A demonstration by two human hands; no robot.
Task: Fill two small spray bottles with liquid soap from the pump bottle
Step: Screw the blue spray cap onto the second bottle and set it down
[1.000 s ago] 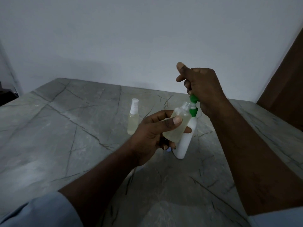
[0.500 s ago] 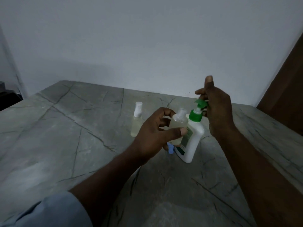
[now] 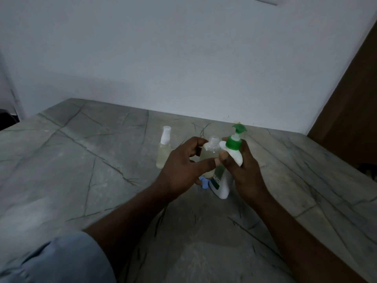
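One uncapped spray bottle (image 3: 210, 153) sits in the left hand (image 3: 183, 170), above the middle of the table. Thumb and fingers curl round its clear body, and its threaded neck stands bare at the top. Pale yellowish liquid shows inside. Touching it on the right is the white pump bottle (image 3: 222, 187). It leans a little, and its base appears to rest on the tabletop (image 3: 85, 160). The right hand (image 3: 243, 174) grips this bottle just below its green collar (image 3: 233, 144), fingers wrapped round the shoulder and the thumb tip meeting the left thumb. The green pump head (image 3: 239, 128) stands raised above the collar. A small white lump sits against the collar on its left. In this dim light I cannot tell whether it is a loose cap or part of the bottle.

A small blue object (image 3: 204, 182) peeks out under the left hand, beside the pump bottle's base. A capped spray bottle (image 3: 164, 149) stands upright on the table near the left hand, on its far left side. It has a white sprayer top and the same pale liquid.

Grey stone with dark, crack-like veins forms the tabletop, which runs back to a plain pale wall (image 3: 163, 48). A brown panel (image 3: 348, 103) rises at the right edge, and a switch plate (image 3: 267, 0) is cut off at the top. A light blue sleeve (image 3: 57, 260) covers the left forearm at the bottom left.
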